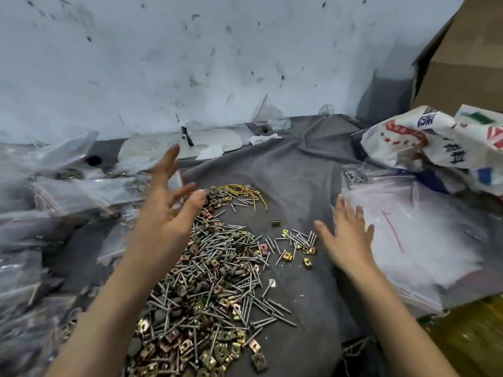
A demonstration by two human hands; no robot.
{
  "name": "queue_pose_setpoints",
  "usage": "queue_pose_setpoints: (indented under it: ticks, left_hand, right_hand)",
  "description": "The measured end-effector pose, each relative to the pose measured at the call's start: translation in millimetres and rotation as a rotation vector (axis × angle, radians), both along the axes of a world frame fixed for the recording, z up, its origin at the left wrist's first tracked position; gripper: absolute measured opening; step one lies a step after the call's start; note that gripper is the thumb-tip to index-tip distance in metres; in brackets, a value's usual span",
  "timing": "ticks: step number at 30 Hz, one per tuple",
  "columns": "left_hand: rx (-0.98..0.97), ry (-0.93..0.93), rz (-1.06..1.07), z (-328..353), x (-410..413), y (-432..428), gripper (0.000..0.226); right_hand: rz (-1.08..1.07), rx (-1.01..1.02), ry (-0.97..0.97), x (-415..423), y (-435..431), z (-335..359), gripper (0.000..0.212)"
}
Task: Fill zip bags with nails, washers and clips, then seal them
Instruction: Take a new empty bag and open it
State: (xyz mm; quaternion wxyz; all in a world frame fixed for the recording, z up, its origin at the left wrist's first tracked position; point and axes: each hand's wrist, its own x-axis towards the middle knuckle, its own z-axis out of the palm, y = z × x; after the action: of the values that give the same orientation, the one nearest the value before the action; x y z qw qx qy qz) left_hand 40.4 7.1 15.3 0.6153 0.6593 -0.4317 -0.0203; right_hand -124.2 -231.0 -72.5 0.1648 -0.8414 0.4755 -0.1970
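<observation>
Left hand (163,216) and right hand (347,240) are hovering mid-frame, fingers (166,166) apart, empty; a careless sweep risks scattering nails (217,268).

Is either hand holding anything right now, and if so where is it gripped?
Nothing is held. The left hand and right hand both have spread, empty fingers.

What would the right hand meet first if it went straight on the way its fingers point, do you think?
Probably the stack of zip bags; fingers of the right hand overlap its near edge, though depth is unclear.
</observation>
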Motion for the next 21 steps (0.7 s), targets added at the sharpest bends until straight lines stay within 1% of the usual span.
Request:
queue_pose_setpoints:
  ticks: [2,3,4,6,8,10,12,15,18,21]
  left_hand:
    - [-0.009,-0.019,0.027,-19,1,2,0.054]
    - [-0.031,0.012,0.039,-30,2,5,0.048]
    - [-0.062,0.067,0.041,-41,4,7,0.042]
    - [-0.104,0.199,0.009,-60,6,14,0.034]
    - [-0.146,0.347,-0.009,-72,9,19,0.033]
    - [-0.203,0.475,-0.001,-77,15,21,0.04]
    - [-0.256,0.543,0.024,-81,23,21,0.041]
    - [-0.266,0.594,0.093,-84,27,19,0.034]
    - [-0.236,0.522,0.137,-86,22,20,0.047]
    - [-0.218,0.496,0.157,-84,19,20,0.045]
  right_hand:
    - [0.132,-0.167,-0.335,14,15,14,0.054]
    - [0.229,-0.217,-0.428,23,27,20,0.051]
    - [0.351,-0.246,-0.455,34,40,25,0.051]
    - [0.623,-0.236,-0.39,56,68,27,0.056]
    - [0.822,-0.249,-0.27,76,88,21,0.056]
    - [0.906,-0.315,-0.203,90,99,13,0.054]
    - [0.946,-0.378,-0.172,96,102,3,0.054]
    - [0.986,-0.46,-0.125,98,107,-9,0.052]
    - [1.026,-0.486,-0.152,98,112,-15,0.047]
    - [1.063,-0.523,-0.176,95,114,-15,0.043]
